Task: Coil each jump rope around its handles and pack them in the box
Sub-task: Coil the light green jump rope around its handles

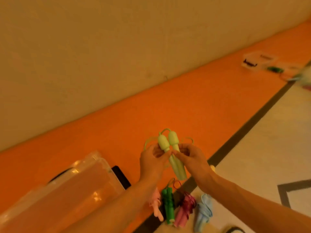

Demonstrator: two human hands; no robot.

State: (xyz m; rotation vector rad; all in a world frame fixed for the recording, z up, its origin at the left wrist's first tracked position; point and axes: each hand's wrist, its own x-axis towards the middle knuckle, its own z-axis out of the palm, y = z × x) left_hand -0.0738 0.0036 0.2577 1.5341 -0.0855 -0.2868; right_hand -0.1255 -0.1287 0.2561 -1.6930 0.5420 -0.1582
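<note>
I hold a pale green jump rope (170, 145) upright above the orange floor, its two handles side by side. My left hand (152, 161) and my right hand (190, 158) each pinch the handles at their narrow necks. Thin green cord loops stick out on both sides of the handles. Below my hands, four ropes lie in a row on the floor: a light pink one (157, 205), a dark green one (168, 205), a magenta one (184, 209) and a light blue one (204, 211). A clear plastic box (55, 195) stands at the lower left.
A dark flat object (121, 176) lies beside the clear box. Far off at the upper right stands another clear box (259, 62) with small things around it. A beige wall runs along the orange strip; a pale mat with dark lines lies on the right.
</note>
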